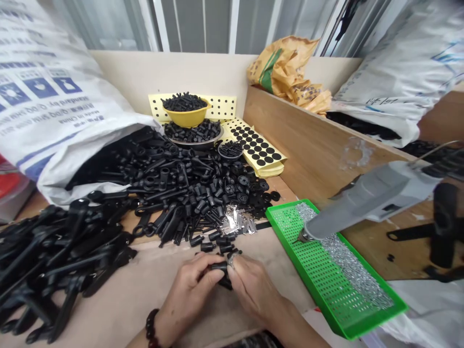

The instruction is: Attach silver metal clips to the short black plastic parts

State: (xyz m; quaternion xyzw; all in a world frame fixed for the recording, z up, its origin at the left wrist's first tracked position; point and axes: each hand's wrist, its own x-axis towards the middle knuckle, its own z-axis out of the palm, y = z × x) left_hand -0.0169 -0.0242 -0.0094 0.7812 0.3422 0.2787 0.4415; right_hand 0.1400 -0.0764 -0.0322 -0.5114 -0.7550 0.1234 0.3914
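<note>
At the front middle of the bench, my left hand [190, 287] is closed around a small black cylindrical plastic part [219, 266], thumb and forefinger on it. My right hand [252, 285] meets it from the right, its fingers pinched at the part's end; a small greyish piece shows at those fingertips, too small to name. Below the fingers lies more black plastic, partly hidden. Just beyond my hands are several loose black cylinders [208, 247] and a little heap of shiny metal clips [235, 221].
Black plastic arms [174, 169] spill from a white sack [72, 96]; more lie at left [83, 241]. A yellow bowl [186, 117] of black parts stands behind. At right, a grey electric screwdriver [348, 203] points over a green tray [300, 270] of screws, beside a wooden partition [290, 130].
</note>
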